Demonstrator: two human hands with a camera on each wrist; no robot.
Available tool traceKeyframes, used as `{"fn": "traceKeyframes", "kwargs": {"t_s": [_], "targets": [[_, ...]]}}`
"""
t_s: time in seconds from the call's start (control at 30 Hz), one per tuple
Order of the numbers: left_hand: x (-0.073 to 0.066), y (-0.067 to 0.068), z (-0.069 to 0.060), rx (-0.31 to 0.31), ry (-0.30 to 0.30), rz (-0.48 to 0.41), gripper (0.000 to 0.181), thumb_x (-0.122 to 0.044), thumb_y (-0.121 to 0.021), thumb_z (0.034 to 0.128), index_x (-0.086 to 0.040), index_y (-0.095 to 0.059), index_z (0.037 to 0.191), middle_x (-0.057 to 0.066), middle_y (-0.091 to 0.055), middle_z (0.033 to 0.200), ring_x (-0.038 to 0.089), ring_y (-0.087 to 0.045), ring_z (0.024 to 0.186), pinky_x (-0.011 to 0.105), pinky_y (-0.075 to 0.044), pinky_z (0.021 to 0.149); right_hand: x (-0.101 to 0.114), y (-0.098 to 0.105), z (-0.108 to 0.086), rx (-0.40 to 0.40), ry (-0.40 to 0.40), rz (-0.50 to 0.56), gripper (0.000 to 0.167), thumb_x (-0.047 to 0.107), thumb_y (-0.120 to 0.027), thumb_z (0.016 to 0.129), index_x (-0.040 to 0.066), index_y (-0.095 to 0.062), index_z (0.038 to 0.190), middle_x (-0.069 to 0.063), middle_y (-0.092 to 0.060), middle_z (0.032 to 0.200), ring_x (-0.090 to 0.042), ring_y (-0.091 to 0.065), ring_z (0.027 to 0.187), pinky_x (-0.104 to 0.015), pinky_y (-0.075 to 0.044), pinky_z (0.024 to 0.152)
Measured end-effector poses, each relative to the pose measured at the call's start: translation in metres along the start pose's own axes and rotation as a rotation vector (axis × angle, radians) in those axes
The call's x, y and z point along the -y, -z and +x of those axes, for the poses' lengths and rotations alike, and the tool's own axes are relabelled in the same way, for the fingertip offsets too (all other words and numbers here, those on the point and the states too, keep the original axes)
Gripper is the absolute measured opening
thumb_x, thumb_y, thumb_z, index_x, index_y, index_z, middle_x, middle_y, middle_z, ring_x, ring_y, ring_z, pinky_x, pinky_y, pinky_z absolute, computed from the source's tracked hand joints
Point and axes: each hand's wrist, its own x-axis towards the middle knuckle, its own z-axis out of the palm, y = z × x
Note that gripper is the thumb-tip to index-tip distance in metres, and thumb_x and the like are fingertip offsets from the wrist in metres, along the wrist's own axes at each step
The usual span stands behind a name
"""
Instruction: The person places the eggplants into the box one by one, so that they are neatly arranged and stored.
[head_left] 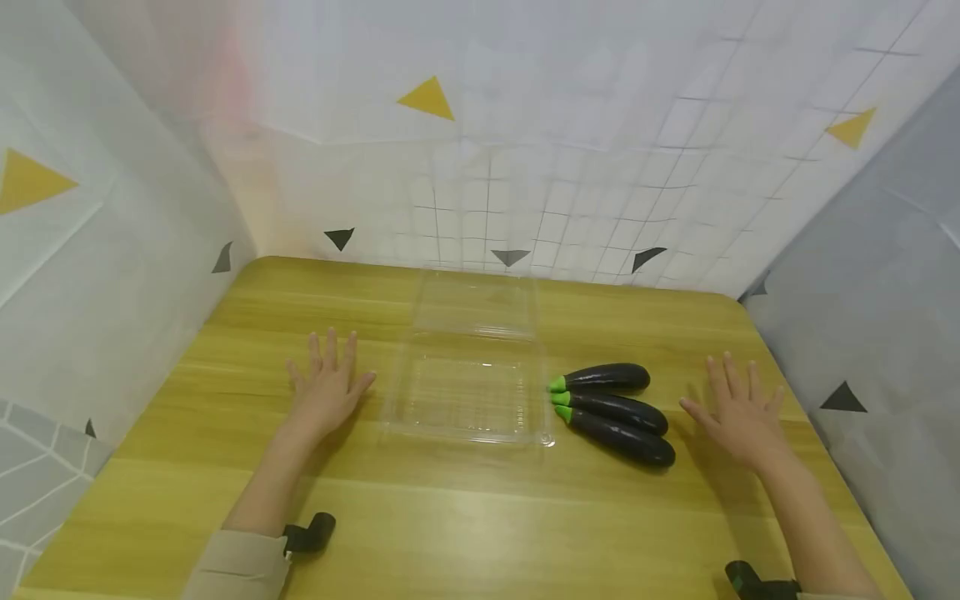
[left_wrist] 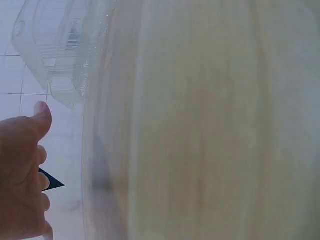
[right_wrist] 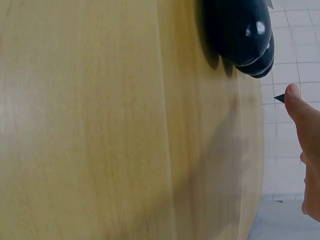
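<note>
Left of a clear plastic clamshell box (head_left: 467,437), my left hand (head_left: 326,396) is spread over the table with straight fingers and holds nothing. The box stands with its lid (head_left: 477,304) folded back toward the wall. Three dark eggplants with green stem ends lie fanned to its right: a back one (head_left: 611,377), a middle one (head_left: 622,410) and a front one (head_left: 622,437). To the right of them my right hand (head_left: 742,421) is spread too, touching no eggplant. The right wrist view shows the rounded eggplant ends (right_wrist: 242,30) ahead of the thumb.
The wooden table (head_left: 465,525) has rounded far corners. Pale sheeting with triangles and grid lines (head_left: 480,192) rises behind it, and more sheeting stands along the left (head_left: 127,275) and right (head_left: 885,308) sides. Black wrist mounts (head_left: 309,533) sit at both forearms.
</note>
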Motion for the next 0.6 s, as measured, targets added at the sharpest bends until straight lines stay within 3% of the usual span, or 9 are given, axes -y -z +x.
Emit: {"fn": "traceKeyframes", "kwargs": {"t_s": [0.23,0.6], "targets": [[-0.001,0.002,-0.005,0.004,-0.042,-0.015,0.080,-0.053,-0.039,0.0995,-0.007,-0.004,0.155,0.024,0.011,0.157,0.043,0.017,0.141,0.075,0.010,0.100,0.008,0.006,0.002,-0.026,0.029,0.016,0.086,0.052,-0.043,0.099,0.001,-0.001,0.153,-0.029,0.004,0.156,-0.048,0.023,0.137,-0.073,0.021,0.095],[0.000,0.007,-0.008,0.007,-0.101,0.053,0.086,-0.060,-0.035,0.0977,-0.005,-0.001,0.154,0.021,0.015,0.157,0.037,0.016,0.143,0.069,0.003,0.107,0.021,0.015,0.002,-0.063,0.082,0.009,0.085,0.049,-0.045,0.099,0.002,-0.001,0.154,-0.024,0.009,0.157,-0.043,0.021,0.140,-0.073,0.016,0.099]]}}
